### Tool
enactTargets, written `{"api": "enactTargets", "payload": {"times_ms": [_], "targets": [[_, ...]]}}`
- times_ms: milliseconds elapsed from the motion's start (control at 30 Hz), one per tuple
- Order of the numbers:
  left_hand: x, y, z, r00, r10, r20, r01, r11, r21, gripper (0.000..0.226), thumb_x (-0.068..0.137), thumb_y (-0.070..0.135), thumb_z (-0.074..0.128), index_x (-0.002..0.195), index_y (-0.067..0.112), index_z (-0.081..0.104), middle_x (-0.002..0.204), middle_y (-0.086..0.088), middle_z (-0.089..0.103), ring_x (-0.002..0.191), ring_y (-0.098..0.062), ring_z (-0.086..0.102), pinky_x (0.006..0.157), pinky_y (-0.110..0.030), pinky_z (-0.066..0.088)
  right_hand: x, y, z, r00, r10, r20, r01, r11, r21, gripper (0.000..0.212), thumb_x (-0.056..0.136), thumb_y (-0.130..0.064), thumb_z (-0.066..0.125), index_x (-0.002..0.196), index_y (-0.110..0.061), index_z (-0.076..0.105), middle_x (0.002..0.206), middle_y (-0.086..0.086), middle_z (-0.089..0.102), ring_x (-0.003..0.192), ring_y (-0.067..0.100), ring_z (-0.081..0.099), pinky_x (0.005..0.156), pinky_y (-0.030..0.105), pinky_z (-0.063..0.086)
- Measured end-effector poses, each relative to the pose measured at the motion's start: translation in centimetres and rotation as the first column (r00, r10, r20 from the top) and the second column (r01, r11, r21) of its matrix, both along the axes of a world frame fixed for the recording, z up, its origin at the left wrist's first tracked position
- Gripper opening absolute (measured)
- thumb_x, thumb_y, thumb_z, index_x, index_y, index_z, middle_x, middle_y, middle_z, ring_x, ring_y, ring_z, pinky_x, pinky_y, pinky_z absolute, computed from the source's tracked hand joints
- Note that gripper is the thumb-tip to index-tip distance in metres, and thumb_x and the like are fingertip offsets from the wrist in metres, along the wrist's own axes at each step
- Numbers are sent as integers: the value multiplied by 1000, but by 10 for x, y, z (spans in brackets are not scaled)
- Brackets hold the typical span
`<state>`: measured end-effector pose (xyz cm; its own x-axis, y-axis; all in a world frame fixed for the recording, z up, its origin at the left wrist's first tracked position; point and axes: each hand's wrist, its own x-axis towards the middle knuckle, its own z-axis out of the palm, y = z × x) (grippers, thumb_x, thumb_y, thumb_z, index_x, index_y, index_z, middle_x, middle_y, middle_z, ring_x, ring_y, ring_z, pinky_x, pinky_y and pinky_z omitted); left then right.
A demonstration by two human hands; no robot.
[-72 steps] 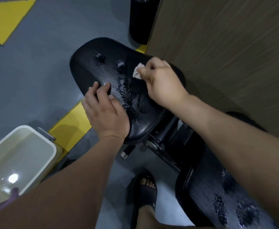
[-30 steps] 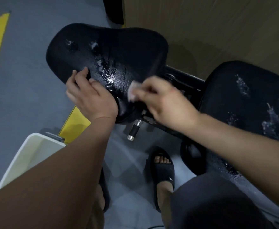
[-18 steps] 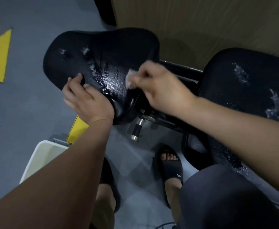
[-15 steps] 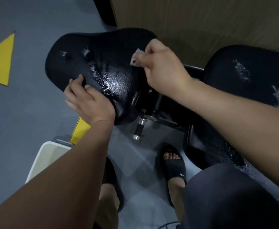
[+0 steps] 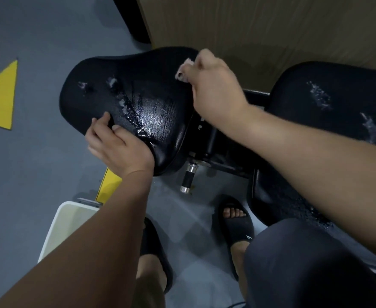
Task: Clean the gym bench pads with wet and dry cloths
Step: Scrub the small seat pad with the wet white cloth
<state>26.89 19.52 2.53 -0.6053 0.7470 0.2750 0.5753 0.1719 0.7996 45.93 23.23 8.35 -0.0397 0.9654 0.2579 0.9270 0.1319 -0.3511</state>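
At the upper middle of the frame, my right hand (image 5: pixel 211 83) is closed in a loose fist around a small pale crumpled cloth (image 5: pixel 183 70), only a corner of which pokes out past my knuckles. It sits on the far right edge of the black textured seat pad (image 5: pixel 138 90), close to the brown wooden wall panel (image 5: pixel 271 25). Toward the middle left, my left hand (image 5: pixel 120 147) lies half open on the near rim of that pad, fingers (image 5: pixel 102 121) spread over the top and gripping nothing but the pad itself, which steadies it.

Centre of the pad shines with a wet film, and whitish flecks trail up toward its upper left end. To do this pass well, I judge I should press the cloth flat instead of bunched, then draw it in long overlapping strokes from the wall side toward those flecks, so dirt is carried one way and off the edge. My bracing hand will have to shift once the strokes reach it, or a patch stays unwiped.

Over at the right of the frame, the black back pad (image 5: pixel 338 103) shows wet streaks of its own and looks due for the same treatment. At lower left stands a white plastic bin (image 5: pixel 62 230); I cannot see what it holds.
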Motion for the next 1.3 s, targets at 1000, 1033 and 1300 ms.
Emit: {"api": "enactTargets", "payload": {"times_ms": [1000,1033,1300], "targets": [[1,0,-2,1000,-1,-12,1,1000,-3,41,95,17,38,128,10,62,140,-10,50,129,-26,40,102,-10,25,-3,-38,-14,532,-635,-561,241,748,-618,21,101,-11,53,111,-8,71,100,1,68,92,12,63,71,16,46],[1,0,-2,1000,-4,-13,4,1000,1,41,95,16,39,127,9,63,139,-11,50,129,-26,41,101,-7,22,2,-32,-11,523,-640,-562,254,747,-614,21,101,-10,53,109,-7,72,98,1,67,86,10,61,66,13,46],[1,0,-1,1000,6,-9,-7,1000,-15,41,95,17,39,127,9,63,138,-11,52,127,-31,43,100,-7,22,-31,-69,-5,484,-676,-555,123,681,-722,14,98,-13,58,91,-4,66,85,12,69,77,24,66,66,32,54]]}}
